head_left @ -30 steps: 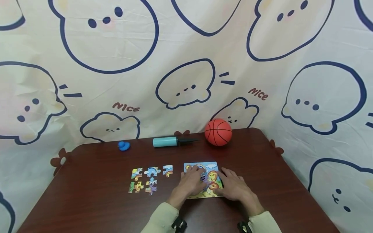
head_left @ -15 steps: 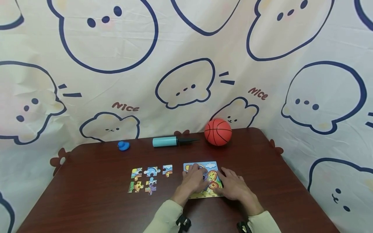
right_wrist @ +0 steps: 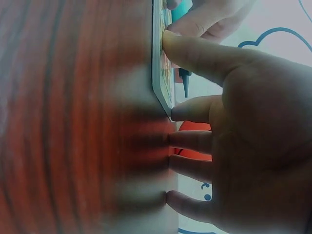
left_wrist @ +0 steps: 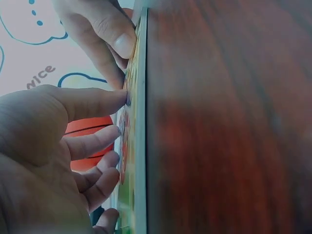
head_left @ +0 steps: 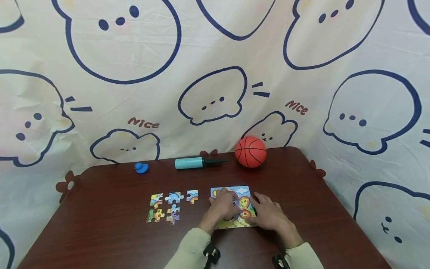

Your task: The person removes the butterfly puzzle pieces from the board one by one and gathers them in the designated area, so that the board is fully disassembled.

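Note:
Both hands are at a colourful cartoon jigsaw puzzle (head_left: 242,191) that lies flat on the table. My left hand (head_left: 222,206) covers its left half, with thumb and fingertips down on the picture in the left wrist view. A small dark purple patch shows at the thumb tip (left_wrist: 122,98). At the right edge, my right hand (head_left: 270,214) spreads its fingers. Its thumb (right_wrist: 176,45) rests on top of the puzzle and the index fingertip is right at the corner. The other fingertips touch the table beside it. Part of the picture is hidden under the left hand.
Several loose jigsaw pieces (head_left: 174,198) lie in two rows left of the puzzle. Along the back of the dark wood table (head_left: 111,239) are a blue toy duck (head_left: 142,168), a teal hand pump (head_left: 189,163) and a small red basketball (head_left: 250,152). A printed cloth hangs behind.
My left wrist and forearm have shifted slightly right, and the left thumb has moved a little across the picture. The right hand stays in place. Puzzle and loose pieces keep their layout.

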A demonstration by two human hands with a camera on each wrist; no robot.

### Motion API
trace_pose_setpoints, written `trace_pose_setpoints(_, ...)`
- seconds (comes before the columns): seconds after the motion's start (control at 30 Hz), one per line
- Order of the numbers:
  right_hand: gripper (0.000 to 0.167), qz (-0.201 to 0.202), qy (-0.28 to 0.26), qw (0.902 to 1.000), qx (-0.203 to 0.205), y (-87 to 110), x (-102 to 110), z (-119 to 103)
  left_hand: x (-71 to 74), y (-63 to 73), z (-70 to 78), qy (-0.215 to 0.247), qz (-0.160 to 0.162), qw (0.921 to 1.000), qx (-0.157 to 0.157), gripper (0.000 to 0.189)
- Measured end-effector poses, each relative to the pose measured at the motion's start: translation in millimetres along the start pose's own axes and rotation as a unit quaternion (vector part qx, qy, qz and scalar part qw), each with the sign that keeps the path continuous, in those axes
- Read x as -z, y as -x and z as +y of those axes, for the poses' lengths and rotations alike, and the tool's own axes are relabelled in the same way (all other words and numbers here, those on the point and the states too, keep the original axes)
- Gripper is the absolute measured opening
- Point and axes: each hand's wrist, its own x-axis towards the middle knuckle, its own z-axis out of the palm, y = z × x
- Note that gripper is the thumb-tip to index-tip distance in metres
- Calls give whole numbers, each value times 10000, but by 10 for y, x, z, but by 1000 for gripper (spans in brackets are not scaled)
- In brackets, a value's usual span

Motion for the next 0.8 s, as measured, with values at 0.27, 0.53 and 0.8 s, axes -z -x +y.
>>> trace_pose_setpoints(0.27,78,-48,13,9999,-103,-4,5,-1,3,-24,-23,372,29,9992,-170,28)
trace_pose_setpoints(0.53,77,-75,20,9999,-105,5,-1,-4,44,7,-83,985,151,9931,-616,12)
trace_pose_setpoints(0.8,75,-42,4,10000,-57,-10,-7,1,131,88,-167,1668,164,9837,-652,12)
